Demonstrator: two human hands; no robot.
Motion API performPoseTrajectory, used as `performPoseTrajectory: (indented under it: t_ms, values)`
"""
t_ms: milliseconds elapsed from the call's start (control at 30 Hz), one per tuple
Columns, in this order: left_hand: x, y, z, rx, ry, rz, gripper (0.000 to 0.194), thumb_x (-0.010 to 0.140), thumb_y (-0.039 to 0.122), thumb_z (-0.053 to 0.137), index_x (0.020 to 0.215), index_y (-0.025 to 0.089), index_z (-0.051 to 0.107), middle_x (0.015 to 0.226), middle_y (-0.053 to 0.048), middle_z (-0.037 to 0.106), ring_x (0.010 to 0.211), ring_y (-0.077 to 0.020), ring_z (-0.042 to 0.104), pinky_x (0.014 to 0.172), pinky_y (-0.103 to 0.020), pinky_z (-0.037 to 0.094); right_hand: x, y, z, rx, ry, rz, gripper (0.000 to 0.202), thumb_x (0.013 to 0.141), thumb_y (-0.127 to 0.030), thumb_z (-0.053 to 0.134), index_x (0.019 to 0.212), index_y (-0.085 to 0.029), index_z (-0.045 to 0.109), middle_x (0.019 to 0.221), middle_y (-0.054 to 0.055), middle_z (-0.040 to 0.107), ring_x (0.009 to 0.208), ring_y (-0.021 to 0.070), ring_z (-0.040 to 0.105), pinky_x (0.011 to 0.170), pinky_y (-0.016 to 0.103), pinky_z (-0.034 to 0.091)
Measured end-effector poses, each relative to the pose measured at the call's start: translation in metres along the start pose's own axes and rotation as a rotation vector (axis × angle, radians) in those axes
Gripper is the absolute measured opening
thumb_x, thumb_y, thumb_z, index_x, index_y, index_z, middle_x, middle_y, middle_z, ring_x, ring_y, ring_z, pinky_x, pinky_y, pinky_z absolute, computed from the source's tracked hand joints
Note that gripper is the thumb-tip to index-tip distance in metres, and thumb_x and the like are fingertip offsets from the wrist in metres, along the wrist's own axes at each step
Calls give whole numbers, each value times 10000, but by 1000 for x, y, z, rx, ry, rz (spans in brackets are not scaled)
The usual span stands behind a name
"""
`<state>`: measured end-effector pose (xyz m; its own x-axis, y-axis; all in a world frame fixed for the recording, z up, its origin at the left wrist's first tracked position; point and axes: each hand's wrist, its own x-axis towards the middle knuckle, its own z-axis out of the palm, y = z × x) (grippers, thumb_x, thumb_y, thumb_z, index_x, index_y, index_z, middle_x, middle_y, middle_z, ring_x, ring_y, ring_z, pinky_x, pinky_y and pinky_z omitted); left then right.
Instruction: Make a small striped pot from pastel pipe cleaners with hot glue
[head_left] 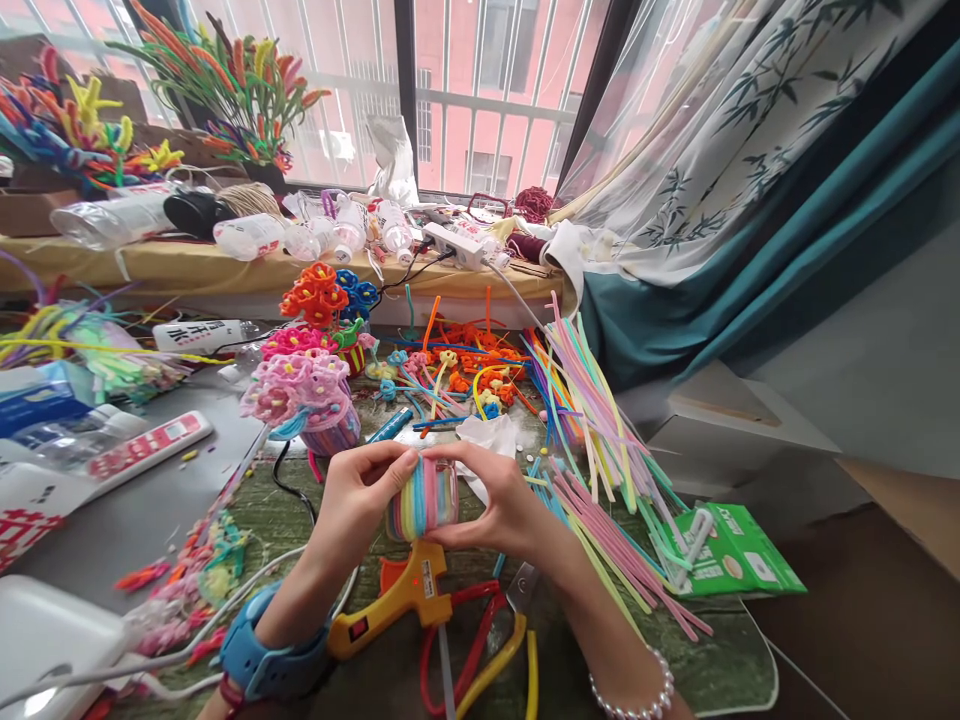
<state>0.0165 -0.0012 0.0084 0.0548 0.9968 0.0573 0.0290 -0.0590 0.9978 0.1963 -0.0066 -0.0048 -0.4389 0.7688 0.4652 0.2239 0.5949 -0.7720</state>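
Note:
Between my two hands is a small clear cup covered with pastel pipe cleaners in yellow, blue, pink and purple stripes. My left hand pinches its upper left edge with thumb and fingers. Around its right side curve the thumb and fingers of my right hand. Just below the cup lies a yellow hot glue gun. Scissors with red handles and a tool with yellow handles lie to its right, partly overlapping.
Pink pipe-cleaner flowers in a pot stand left of the cup. Loose pipe cleaners spread at the right beside a green packet. A white cable crosses the lower left. Plastic bottles line the windowsill.

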Motion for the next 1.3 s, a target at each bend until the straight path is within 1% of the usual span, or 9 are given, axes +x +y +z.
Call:
performPoseTrajectory:
  t_ms: [167, 300, 400, 467, 667, 800, 933, 1100, 1300]
  values:
    - [1, -1, -1, 16, -20, 28, 218, 706, 349, 732, 687, 132, 731, 613, 4, 627, 560, -101, 497, 483, -183, 380, 0, 0, -1, 7, 10, -33, 681, 674, -278, 844, 1295, -236, 567, 1264, 96, 652, 1168, 255, 604, 1018, 405, 449]
    - [0, 4, -1, 84, -22, 70, 223, 731, 347, 705, 692, 129, 727, 610, 7, 617, 562, -97, 487, 487, -178, 377, 1, 1, -5, 214, 16, 60, 659, 671, -388, 849, 1267, -249, 606, 1258, 74, 655, 1178, 244, 596, 1043, 404, 441]
    - [-1, 5, 0, 115, -38, 87, 242, 741, 357, 690, 682, 124, 714, 614, 0, 617, 568, -104, 493, 490, -183, 381, 2, 5, -2, 362, 112, 213, 375, 769, -417, 769, 1089, -233, 701, 1099, 55, 723, 1059, 223, 654, 977, 388, 482]
    - [-1, 3, 1, 138, -55, 93, 262, 752, 369, 677, 671, 121, 700, 604, -2, 603, 565, -106, 489, 489, -186, 379, 3, 8, 3, 417, 174, 305, 246, 789, -405, 750, 943, -215, 730, 971, 43, 741, 959, 209, 675, 909, 363, 502]
    - [-3, -3, 5, 210, -91, 107, 292, 765, 379, 656, 641, 115, 669, 586, -10, 579, 567, -113, 480, 498, -195, 378, 5, 11, 18, 573, 266, 442, 241, 700, -372, 814, 718, -182, 667, 692, -22, 642, 690, 136, 585, 695, 279, 446]
    - [-3, -1, 6, 169, -83, 77, 273, 746, 372, 670, 667, 111, 682, 621, -23, 615, 589, -124, 510, 520, -201, 407, 3, 13, 18, 631, 236, 441, 290, 635, -338, 860, 734, -181, 638, 709, -36, 611, 701, 128, 542, 695, 269, 400]
    - [-3, 0, 5, 140, -55, 48, 275, 722, 376, 690, 654, 110, 674, 618, -20, 614, 588, -121, 508, 517, -197, 408, 1, 15, 16, 603, 152, 401, 434, 543, -315, 913, 828, -198, 608, 766, -49, 593, 762, 145, 541, 727, 270, 389]
    - [-1, -2, 2, 96, -31, 26, 290, 714, 391, 703, 645, 112, 670, 595, -1, 582, 560, -100, 471, 485, -182, 378, -2, 12, 14, 506, 47, 373, 562, 527, -328, 923, 938, -219, 557, 885, -39, 567, 851, 162, 521, 760, 269, 387]
    - [-1, -1, 0, 62, -34, 37, 266, 724, 378, 705, 670, 117, 696, 594, 11, 574, 555, -91, 461, 479, -175, 369, -2, 3, 7, 499, -25, 352, 700, 494, -329, 938, 1055, -240, 528, 1024, -11, 560, 952, 186, 537, 820, 287, 420]
